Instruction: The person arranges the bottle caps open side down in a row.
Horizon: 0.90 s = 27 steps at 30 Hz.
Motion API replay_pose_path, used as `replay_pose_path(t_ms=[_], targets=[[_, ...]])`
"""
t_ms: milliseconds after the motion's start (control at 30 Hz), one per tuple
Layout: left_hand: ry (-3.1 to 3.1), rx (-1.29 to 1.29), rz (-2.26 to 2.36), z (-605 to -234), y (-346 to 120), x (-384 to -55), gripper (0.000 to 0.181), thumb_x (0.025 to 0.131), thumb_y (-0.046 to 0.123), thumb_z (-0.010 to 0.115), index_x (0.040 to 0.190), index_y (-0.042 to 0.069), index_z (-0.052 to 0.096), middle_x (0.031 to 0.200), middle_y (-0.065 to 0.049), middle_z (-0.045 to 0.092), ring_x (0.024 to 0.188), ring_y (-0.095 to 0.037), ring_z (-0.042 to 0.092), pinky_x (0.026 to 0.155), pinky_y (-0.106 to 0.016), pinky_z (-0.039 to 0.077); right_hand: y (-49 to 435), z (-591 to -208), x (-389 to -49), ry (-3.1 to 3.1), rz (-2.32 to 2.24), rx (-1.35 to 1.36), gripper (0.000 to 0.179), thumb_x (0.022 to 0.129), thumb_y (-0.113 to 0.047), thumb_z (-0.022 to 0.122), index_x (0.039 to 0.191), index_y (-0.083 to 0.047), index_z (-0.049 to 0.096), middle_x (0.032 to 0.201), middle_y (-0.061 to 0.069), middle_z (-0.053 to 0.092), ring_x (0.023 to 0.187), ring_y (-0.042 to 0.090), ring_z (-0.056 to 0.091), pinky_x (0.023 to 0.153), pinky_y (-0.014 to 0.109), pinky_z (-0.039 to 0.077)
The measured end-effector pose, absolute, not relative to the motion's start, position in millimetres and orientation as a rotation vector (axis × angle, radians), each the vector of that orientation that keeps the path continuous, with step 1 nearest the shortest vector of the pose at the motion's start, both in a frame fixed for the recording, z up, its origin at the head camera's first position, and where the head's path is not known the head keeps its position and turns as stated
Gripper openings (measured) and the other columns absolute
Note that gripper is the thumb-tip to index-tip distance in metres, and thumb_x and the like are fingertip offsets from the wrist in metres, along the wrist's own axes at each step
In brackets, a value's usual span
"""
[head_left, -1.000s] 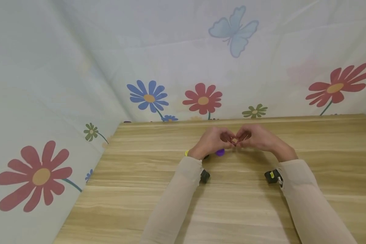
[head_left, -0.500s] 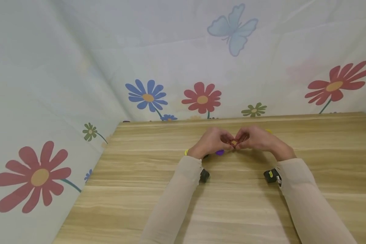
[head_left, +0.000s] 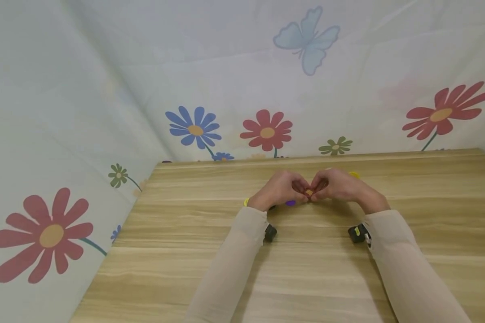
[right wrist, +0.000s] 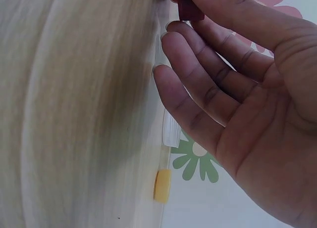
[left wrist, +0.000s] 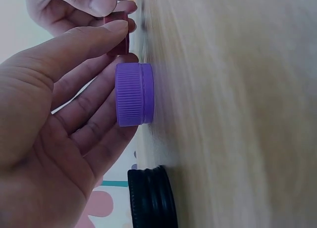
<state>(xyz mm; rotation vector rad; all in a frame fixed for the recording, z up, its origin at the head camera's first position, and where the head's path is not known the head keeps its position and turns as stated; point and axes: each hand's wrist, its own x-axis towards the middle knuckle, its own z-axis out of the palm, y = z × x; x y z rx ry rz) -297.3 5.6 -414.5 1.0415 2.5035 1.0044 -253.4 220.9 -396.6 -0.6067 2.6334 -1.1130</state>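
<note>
Between my two hands is a small dark red cap (head_left: 309,192) with a gold pattern on top. My left hand (head_left: 280,186) pinches one side of it between thumb and fingers, and my right hand (head_left: 339,185) pinches the opposite side. In the left wrist view the red cap (left wrist: 119,47) is partly covered by the thumb. A ribbed purple bottle cap (left wrist: 133,94) stands on the table right beside the left fingers. The right wrist view has the red cap (right wrist: 189,9) at its top edge, the other right fingers loosely bent near the tabletop.
A black cap (left wrist: 152,198) stands nearer the left wrist. Beyond the right hand are a clear whitish cap (right wrist: 171,129) and a yellow cap (right wrist: 162,186). Another yellow piece (head_left: 246,202) shows beside the left wrist. A flowered cloth (head_left: 226,67) hangs behind the wooden table (head_left: 307,278).
Both hands have shifted slightly toward me with the red cap, whose patterned top shows more plainly. The yellow cap behind the right hand has come into view.
</note>
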Motion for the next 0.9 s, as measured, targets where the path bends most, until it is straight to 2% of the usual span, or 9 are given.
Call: replay_pose_path(t_ms=[367, 900], targets=[[2.510, 1.046, 0.947, -413.1, 7.4, -295.6, 0.024, 0.089, 0.009, 0.088, 0.111, 0.005, 0.080, 0.098, 0.000, 0.080, 0.087, -0.003, 0.073, 0.082, -0.016, 0.053, 220.4, -397.3, -253.6, 2.654, -1.065, -0.602, 0.025, 0.090, -0.009, 0.086, 0.106, 0.003, 0.073, 0.099, 0.007, 0.076, 0.093, 0.022, 0.070, 0.081, 0.038, 0.056], [2.543, 1.053, 0.881, -411.1, 8.6, -293.4, 0.021, 0.089, 0.012, 0.089, 0.108, 0.008, 0.082, 0.094, 0.004, 0.080, 0.085, -0.001, 0.071, 0.084, -0.015, 0.051, 219.7, -398.7, -253.5, 2.648, -1.051, -0.588, 0.024, 0.090, -0.008, 0.086, 0.107, 0.003, 0.072, 0.098, 0.007, 0.075, 0.090, 0.021, 0.069, 0.078, 0.036, 0.055]])
